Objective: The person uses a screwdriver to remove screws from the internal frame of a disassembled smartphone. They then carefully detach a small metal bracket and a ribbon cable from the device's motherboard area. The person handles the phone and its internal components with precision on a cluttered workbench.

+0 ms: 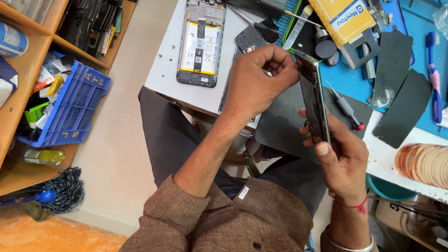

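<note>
Here, both hands (254, 81) (343, 161) grip a phone (315, 98) edge-on above a cluttered white bench (165, 70) with blue mat (347, 77).

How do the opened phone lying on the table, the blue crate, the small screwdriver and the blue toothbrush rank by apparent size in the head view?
1. Blue crate, largest.
2. Opened phone with its battery showing.
3. Blue toothbrush.
4. Small screwdriver, smallest.
The crate stands lower, on a shelf, farther from the camera, so its lead is safe.
</note>
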